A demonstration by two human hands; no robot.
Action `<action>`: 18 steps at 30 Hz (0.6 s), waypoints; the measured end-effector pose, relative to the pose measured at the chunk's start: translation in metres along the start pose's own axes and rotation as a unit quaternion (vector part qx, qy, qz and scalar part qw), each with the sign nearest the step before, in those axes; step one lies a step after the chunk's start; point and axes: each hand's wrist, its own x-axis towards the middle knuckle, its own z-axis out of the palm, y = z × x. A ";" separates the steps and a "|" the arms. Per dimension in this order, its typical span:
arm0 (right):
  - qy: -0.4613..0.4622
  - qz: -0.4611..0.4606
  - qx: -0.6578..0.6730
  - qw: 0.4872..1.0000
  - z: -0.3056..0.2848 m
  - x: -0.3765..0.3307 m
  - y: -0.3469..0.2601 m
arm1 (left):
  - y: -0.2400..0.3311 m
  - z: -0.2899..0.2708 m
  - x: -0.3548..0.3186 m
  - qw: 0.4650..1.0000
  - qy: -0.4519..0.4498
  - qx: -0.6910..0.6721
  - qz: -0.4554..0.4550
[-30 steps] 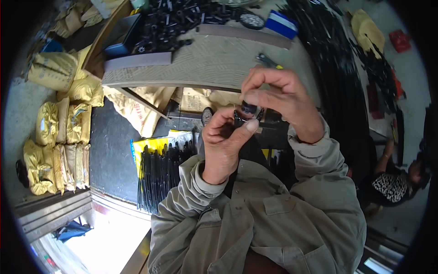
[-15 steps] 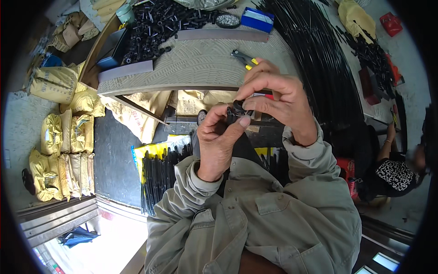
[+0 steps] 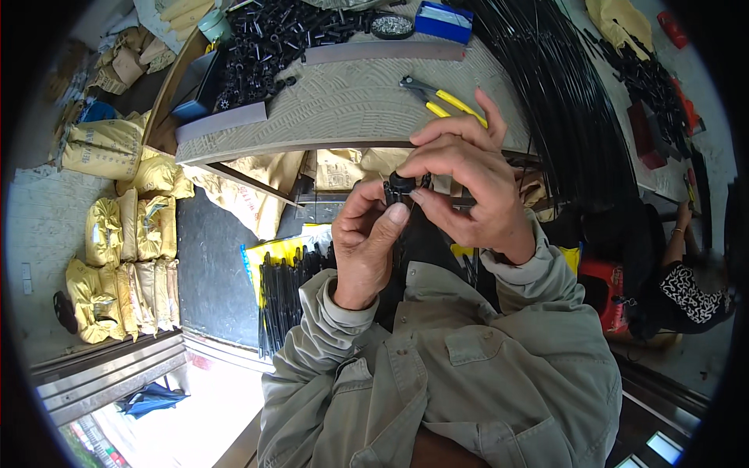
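Holding a small black part and a round black cap together in mid-air, between both hands, on the near side of the bench. With the left hand, pinching the small black part from below, between thumb and curled fingers. With the right hand, pinching the round black cap between thumb and forefinger, with the other fingers raised and loosely apart. Apparently at a fitting step — judging by the grips, pressing or turning cap and part against each other. Impossible to tell whether fully seated or only partway: too small, and partly hidden by the fingertips. For the next move, probably calling for a firm left pinch and gentle, even pressure from the right, without tilting. On the bench, beyond the right hand: pliers with yellow handles — plus loose black pieces to the left and long black rods to the right.
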 end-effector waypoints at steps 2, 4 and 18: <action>0.008 -0.005 0.011 1.000 0.000 -0.002 0.001 | -0.001 0.000 0.000 1.000 0.015 0.016 0.012; 0.021 -0.012 0.013 1.000 0.003 -0.003 0.001 | 0.000 0.001 0.000 0.999 0.022 0.024 0.017; 0.105 0.205 0.426 0.875 0.040 -0.039 0.005 | 0.002 0.000 -0.004 0.995 0.045 0.037 0.077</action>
